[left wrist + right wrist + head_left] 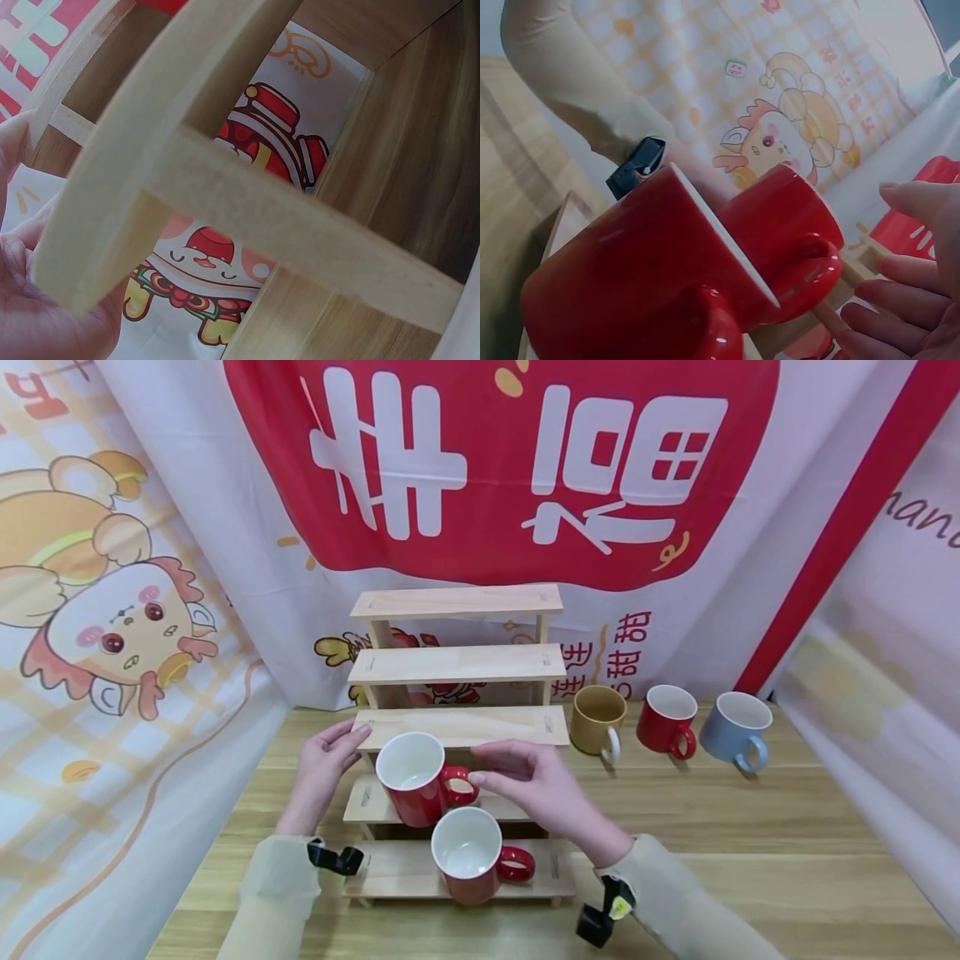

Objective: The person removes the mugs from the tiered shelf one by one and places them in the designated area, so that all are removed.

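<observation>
A tiered wooden display shelf (450,727) stands before me, and my left hand (327,764) grips the left end of its middle board. In the left wrist view, that hand (56,300) is partly behind the board's end. One red mug (420,793) with a white inside stands upright on the second step from the bottom, handle to the right. A second red mug (471,860) is on the lowest step, its handle also pointing right. Beside the upper mug's handle is my right hand (536,785); the right wrist view shows its fingers (900,300) extended, apart from both mugs.
To the shelf's right, a brown mug (595,727), another red mug (663,722) and a light blue mug (735,731) stand in a row on the wood-grain table (712,877). Printed cloth (255,493) hangs behind and along the sides. The three upper boards hold no mugs.
</observation>
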`<move>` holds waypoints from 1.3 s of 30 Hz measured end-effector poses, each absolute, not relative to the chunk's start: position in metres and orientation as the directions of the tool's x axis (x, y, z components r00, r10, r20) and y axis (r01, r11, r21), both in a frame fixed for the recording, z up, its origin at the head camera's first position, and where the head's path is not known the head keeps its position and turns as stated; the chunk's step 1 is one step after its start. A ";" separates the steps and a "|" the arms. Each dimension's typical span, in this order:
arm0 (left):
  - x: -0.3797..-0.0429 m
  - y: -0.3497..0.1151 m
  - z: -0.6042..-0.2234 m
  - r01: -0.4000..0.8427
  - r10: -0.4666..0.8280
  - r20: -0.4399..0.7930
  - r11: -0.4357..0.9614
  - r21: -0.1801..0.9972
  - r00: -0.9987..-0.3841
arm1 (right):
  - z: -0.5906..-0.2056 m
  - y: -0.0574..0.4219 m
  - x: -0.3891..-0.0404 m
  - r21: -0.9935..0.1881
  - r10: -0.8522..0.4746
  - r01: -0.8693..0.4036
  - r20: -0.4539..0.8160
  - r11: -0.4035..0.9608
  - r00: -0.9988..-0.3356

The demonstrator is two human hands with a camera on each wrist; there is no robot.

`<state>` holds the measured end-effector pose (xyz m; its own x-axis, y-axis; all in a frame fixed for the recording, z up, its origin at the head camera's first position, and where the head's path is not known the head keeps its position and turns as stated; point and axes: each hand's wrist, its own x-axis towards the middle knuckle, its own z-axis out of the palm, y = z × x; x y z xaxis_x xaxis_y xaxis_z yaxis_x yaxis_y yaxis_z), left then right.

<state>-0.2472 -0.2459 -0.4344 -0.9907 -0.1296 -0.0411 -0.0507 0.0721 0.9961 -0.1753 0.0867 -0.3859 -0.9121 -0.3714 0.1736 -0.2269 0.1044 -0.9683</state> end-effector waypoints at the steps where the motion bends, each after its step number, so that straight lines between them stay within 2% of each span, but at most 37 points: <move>1: -0.247 -0.246 -0.434 -0.053 -0.129 -0.043 0.072 0.996 -0.991 | -0.387 0.084 -0.176 -0.969 -0.377 -0.219 0.162 0.113 -0.912; 7: -0.247 -0.246 -0.434 -0.059 -0.127 -0.049 0.072 0.996 -0.991 | -0.396 0.069 -0.180 -0.964 -0.389 -0.216 0.142 0.153 -0.910; 15: -0.247 -0.247 -0.433 -0.079 -0.128 -0.068 0.085 0.993 -0.989 | -0.404 0.059 -0.182 -0.965 -0.368 -0.224 0.162 0.133 -0.916; 39: -0.247 -0.246 -0.434 -0.071 -0.126 -0.062 0.075 0.995 -0.990 | -0.411 0.056 -0.181 -0.958 -0.322 -0.192 0.117 0.212 -0.939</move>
<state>-0.2474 -0.2464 -0.4336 -0.9901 -0.1265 -0.0616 -0.0715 0.0747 0.9946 -0.1809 0.0561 -0.4108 -0.9394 -0.3222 0.1174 -0.1925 0.2122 -0.9581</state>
